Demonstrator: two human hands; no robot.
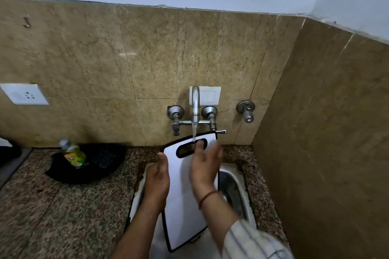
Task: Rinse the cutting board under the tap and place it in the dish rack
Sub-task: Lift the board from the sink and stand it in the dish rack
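A white cutting board (182, 200) with a black rim and a handle slot stands tilted over the steel sink (231, 187). Water runs from the tap (195, 105) onto the board's top near the slot. My left hand (156, 176) grips the board's left edge, thumb up along the rim. My right hand (205, 164) lies flat on the board's face just below the slot, fingers spread and blurred. No dish rack is in view.
A green dish-soap bottle (74, 154) leans in a black pan (88, 164) on the speckled granite counter (63, 206) left of the sink. Tiled walls close in behind and to the right. A wall socket (24, 93) sits at the left.
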